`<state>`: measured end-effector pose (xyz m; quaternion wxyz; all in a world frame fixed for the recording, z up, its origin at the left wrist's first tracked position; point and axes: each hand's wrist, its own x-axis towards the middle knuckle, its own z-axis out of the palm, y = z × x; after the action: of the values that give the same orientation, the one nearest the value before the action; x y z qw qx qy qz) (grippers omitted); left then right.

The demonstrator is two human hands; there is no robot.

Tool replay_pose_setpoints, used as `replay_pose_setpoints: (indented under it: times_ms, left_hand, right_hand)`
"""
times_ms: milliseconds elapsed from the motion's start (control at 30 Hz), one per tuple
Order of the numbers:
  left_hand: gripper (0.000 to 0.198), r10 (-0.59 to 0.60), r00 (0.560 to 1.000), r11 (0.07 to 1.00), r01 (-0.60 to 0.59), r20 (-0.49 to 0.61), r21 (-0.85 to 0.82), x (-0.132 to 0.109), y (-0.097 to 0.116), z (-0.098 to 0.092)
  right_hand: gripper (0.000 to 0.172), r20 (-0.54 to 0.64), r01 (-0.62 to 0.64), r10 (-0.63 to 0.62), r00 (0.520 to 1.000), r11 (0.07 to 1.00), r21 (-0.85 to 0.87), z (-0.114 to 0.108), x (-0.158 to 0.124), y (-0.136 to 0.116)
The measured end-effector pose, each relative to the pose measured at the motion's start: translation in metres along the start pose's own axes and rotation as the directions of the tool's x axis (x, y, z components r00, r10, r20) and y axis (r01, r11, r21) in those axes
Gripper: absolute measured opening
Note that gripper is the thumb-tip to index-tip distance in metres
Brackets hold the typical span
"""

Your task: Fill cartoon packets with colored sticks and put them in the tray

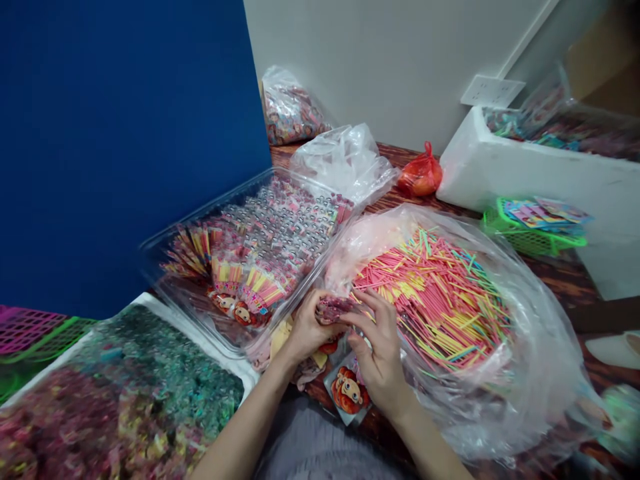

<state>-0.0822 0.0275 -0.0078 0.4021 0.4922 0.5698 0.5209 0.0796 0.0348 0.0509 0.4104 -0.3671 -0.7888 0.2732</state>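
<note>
The left hand [307,328] is grasping a small pinkish bundle [334,309] in its fingers, at the centre of the clock, while the right hand's [383,343] bent fingers are meeting its right end; whether they are gripping, I cannot tell. A cartoon-printed packet [349,390] is lying at six o'clock from the bundle, a clear tray [193,320] of packets is sitting at ten, and a plastic bag [537,340] of coloured sticks [440,293] is spreading open towards three.

Workshop, coloured sticks [440,300] in bulk
</note>
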Motion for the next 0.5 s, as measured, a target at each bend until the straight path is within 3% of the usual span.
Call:
replay_pose_setpoints:
  times_ms: [167, 367, 500]
  left_hand:
    - [0.044, 0.031, 1.0, 0.999, -0.031, -0.001, 0.029, 0.0, -0.002, 0.001]
    - [0.039, 0.093, 0.996, 0.99, -0.091, -0.01, 0.106, -0.001, -0.006, -0.001]
    - [0.041, 0.139, 0.99, 0.986, -0.139, 0.013, 0.089, 0.002, -0.004, -0.002]
  right_hand:
    - [0.023, 0.035, 0.043, -0.04, 0.999, 0.993, -0.108, 0.005, 0.005, 0.002]
    - [0.018, 0.176, 0.084, -0.025, 0.984, 0.937, -0.34, 0.012, 0.01, -0.008]
    - [0.015, 0.223, 0.096, -0.021, 0.975, 0.939, -0.33, 0.01, 0.009, -0.008]
